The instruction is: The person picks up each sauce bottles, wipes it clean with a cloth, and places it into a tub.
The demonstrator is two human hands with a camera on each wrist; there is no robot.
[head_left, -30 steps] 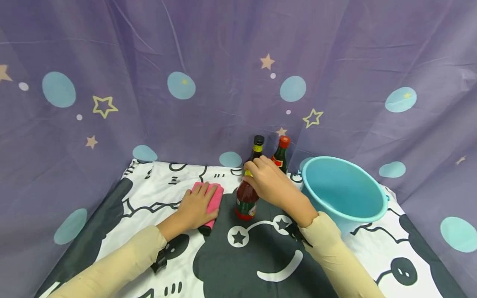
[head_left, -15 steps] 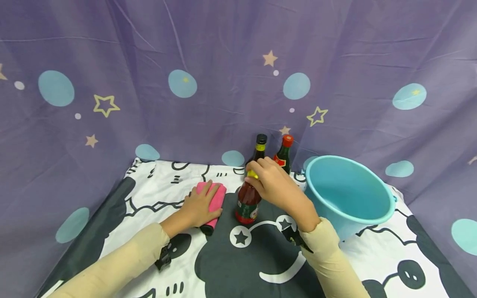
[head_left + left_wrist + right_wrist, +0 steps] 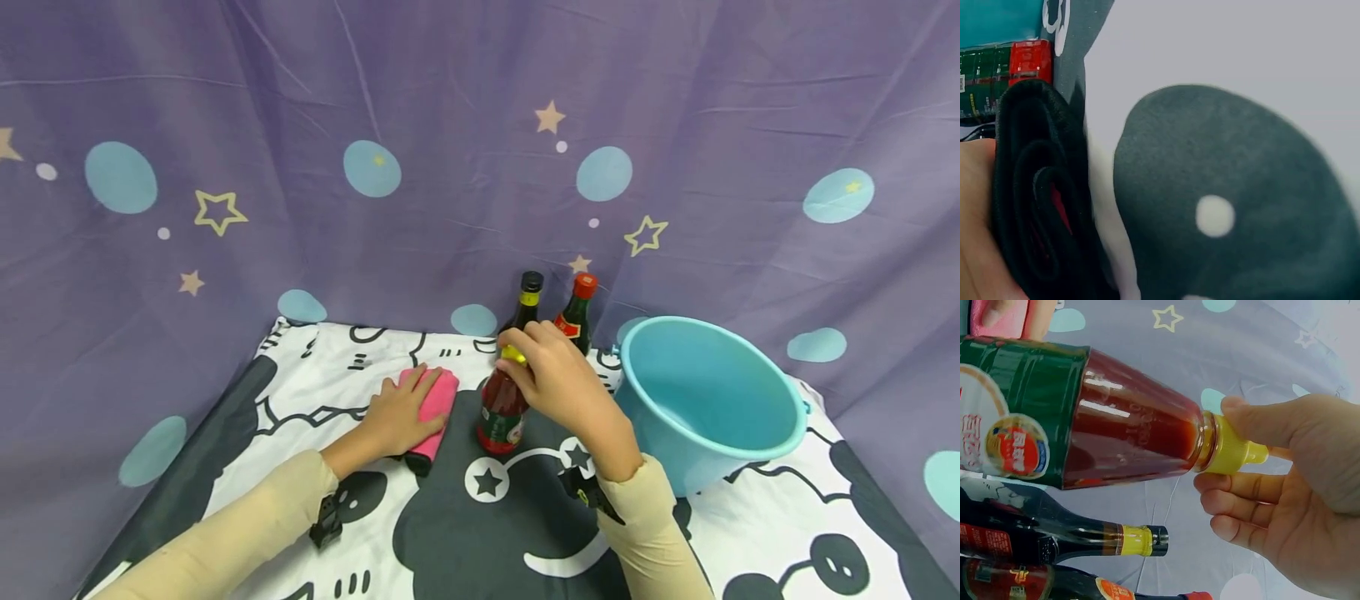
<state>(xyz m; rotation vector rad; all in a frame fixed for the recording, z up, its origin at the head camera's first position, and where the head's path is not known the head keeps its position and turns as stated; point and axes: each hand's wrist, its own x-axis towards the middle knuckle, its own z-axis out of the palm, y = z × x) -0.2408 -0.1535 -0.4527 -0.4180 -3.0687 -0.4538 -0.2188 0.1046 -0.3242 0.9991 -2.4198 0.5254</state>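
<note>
In the head view, my left hand (image 3: 400, 419) rests across a rolled pink cloth (image 3: 438, 402), fingers spread over its top. The left wrist view shows the roll's dark end (image 3: 1041, 200) with layers wound inside it. My right hand (image 3: 564, 375) holds a red sauce bottle (image 3: 501, 408) by its yellow cap. In the right wrist view, the thumb lies on one side of the cap (image 3: 1229, 447) and the fingers on the other. The bottle stands upright on the patterned cloth, its green label facing forward.
Behind the sauce bottle stand a dark bottle with a black cap (image 3: 532, 282) and a green bottle with a red cap (image 3: 583, 287). A light-blue bucket (image 3: 637, 392) stands to the right. A purple curtain (image 3: 420, 242) hangs at the back.
The whole scene shifts slightly right in the head view. My right wrist has swung a little inward, and more of the yellow cap shows. My left hand stays on the rolled cloth.
</note>
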